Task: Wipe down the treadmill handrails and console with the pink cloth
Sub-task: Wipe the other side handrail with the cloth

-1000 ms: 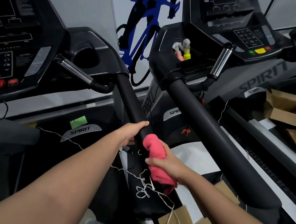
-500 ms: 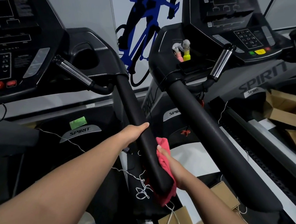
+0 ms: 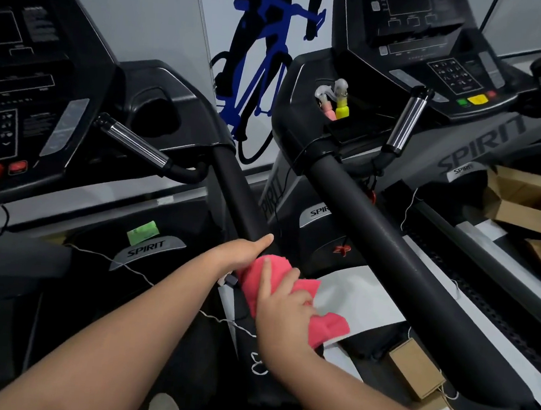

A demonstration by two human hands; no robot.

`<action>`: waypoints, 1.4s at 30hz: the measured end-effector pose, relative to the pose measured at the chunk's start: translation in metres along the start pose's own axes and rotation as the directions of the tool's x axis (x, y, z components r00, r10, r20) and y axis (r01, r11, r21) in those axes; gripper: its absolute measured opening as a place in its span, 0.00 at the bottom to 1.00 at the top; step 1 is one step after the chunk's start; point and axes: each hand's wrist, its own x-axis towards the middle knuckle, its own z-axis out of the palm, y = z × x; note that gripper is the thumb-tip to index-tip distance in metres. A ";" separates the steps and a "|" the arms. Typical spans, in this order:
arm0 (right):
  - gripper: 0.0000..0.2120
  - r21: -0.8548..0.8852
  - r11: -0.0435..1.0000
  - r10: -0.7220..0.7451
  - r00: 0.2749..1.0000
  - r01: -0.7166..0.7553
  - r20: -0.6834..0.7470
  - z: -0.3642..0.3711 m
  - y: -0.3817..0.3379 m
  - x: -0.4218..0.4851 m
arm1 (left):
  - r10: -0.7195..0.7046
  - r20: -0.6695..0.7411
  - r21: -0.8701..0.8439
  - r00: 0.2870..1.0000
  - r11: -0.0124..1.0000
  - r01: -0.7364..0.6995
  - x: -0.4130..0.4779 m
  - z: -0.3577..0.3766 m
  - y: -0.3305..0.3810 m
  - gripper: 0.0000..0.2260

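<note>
Pink cloth (image 3: 257, 281) sits bunched over the near end of the left treadmill's handrail (image 3: 239, 192), with one loose corner hanging off to the right. Right hand (image 3: 282, 308) grasps the cloth against the rail, index finger laid straight along it, other fingers bent over the fabric. Left hand (image 3: 241, 251) sits just ahead on the rail, touching the cloth, thumb pointing up the tube. Its fingers are hidden, so I cannot tell whether it clasps the rail.

Step in hand, as I judge it: rubbing the rail's lower end. To do it well:
- wrap the cloth fully round the tube;
- gather in the loose corner;
- draw long overlapping strokes up toward the console (image 3: 26, 88);
- move the left hand clear first.
</note>
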 end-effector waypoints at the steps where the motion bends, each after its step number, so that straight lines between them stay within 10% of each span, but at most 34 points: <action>1: 0.42 -0.030 0.999 -0.010 1.000 0.011 0.021 0.000 -0.005 0.004 | 0.003 0.011 -0.001 1.000 1.000 -0.003 -0.001 -0.002 0.000 0.32; 6: 0.36 -0.061 0.990 -0.127 0.991 0.129 0.034 -0.013 -0.017 0.041 | -0.022 -0.130 -0.094 0.991 0.996 0.010 0.008 -0.015 -0.017 0.35; 10: 0.50 0.347 0.938 -0.109 0.963 0.017 0.246 -0.026 -0.018 0.104 | 0.062 -0.418 -0.286 0.906 0.938 -0.196 0.016 -0.014 -0.041 0.33; 13: 0.54 0.825 0.504 -0.244 0.874 -0.256 0.420 -0.045 0.003 0.138 | 0.135 -0.587 -0.261 0.798 0.902 -0.345 0.000 -0.005 -0.041 0.18; 18: 0.44 0.914 0.117 -0.344 0.847 -0.389 0.405 -0.042 0.024 0.124 | 0.398 -0.736 0.021 0.548 0.823 -0.568 -0.017 0.013 -0.010 0.16; 23: 0.35 0.773 -0.388 -0.313 0.860 -0.502 0.402 -0.041 0.042 0.110 | 0.351 -0.676 -0.110 0.648 0.822 -0.559 -0.019 0.014 0.025 0.15; 28: 0.23 0.710 -0.403 -0.275 0.816 -0.578 0.509 -0.051 0.051 0.104 | 0.409 -0.690 0.111 0.597 0.875 -0.471 -0.028 0.020 0.030 0.20; 34: 0.16 0.797 -0.270 -0.017 0.831 -0.540 0.557 -0.048 0.055 0.106 | 0.336 -0.444 0.302 0.831 0.929 -0.215 -0.025 0.063 0.017 0.37; 42: 0.14 0.913 0.034 -0.006 0.913 -0.407 0.408 -0.026 0.051 0.103 | 0.135 -0.535 -0.036 0.834 0.983 -0.182 0.028 0.008 0.028 0.42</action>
